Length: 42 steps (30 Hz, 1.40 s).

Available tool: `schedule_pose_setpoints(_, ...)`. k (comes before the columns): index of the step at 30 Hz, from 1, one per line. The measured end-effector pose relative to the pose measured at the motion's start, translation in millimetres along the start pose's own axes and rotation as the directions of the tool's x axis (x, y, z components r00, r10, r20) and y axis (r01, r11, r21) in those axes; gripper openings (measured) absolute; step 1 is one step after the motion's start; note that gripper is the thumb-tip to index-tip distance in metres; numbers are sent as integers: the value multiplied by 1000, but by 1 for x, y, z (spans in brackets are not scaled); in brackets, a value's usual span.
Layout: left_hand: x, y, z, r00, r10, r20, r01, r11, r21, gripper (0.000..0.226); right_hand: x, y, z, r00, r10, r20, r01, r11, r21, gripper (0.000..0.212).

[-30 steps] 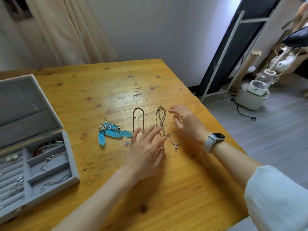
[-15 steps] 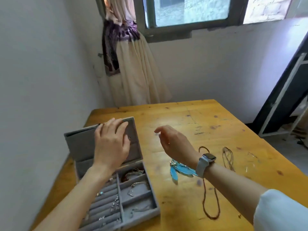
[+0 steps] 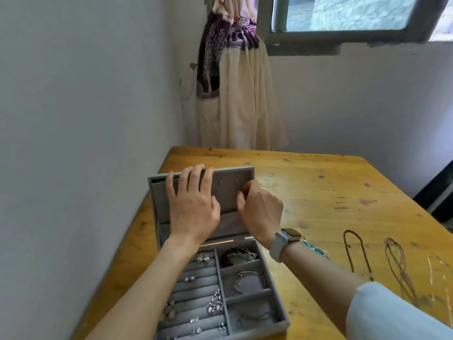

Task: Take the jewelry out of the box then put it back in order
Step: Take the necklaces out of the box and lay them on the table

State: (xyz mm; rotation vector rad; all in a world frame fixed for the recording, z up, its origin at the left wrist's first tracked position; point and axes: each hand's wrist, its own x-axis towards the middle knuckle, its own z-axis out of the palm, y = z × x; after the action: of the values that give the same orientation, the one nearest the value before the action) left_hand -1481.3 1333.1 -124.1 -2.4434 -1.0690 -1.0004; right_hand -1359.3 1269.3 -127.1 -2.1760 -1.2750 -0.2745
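The grey jewelry box (image 3: 279,312) stands open at the table's left edge, lid (image 3: 230,192) upright. My left hand (image 3: 193,204) lies flat on the lid's inner face, fingertips at its top edge. My right hand (image 3: 259,209) is curled, thumb and forefinger pinching at the lining beside two small hooks; what they pinch is hidden. Rings and earrings (image 3: 213,305) fill the left slots. A dark red bracelet (image 3: 232,257), a silver bangle (image 3: 252,274) and a thin chain (image 3: 255,316) sit in the right compartments.
On the wooden table (image 3: 318,187), right of the box, lie blue feather earrings (image 3: 316,249), a brown bead necklace (image 3: 353,251), a cord necklace (image 3: 399,271) and a fine chain (image 3: 438,268). A wall runs close on the left; a tied curtain (image 3: 240,101) hangs behind.
Both hands left the necklaces on the table and the view swung left. My left hand settled on the lid, then my right hand came to the lid and closed its fingertips there.
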Motion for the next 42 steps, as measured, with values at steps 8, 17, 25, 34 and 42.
schedule_pose_setpoints(8,-2,1,-2,1000,4,2,-4,1000,6,61,15,-4,-7,989,-101,-105,98,995,-37,23)
schedule_pose_setpoints(17,1,0,-15,987,-9,160,7,1000,14,67,58,-23,-74,880,-336,-335,408,896,173,9)
schedule_pose_setpoints(25,10,25,-54,978,-183,97,205,785,-584,40,49,-34,-140,964,-202,-174,266,684,679,23)
schedule_pose_setpoints(34,-3,117,-100,836,119,536,539,7,-842,46,-8,15,-217,977,-128,169,-125,295,947,10)
schedule_pose_setpoints(42,-78,236,-91,595,515,617,780,-186,-597,61,-79,119,-254,943,-26,331,-313,266,912,9)
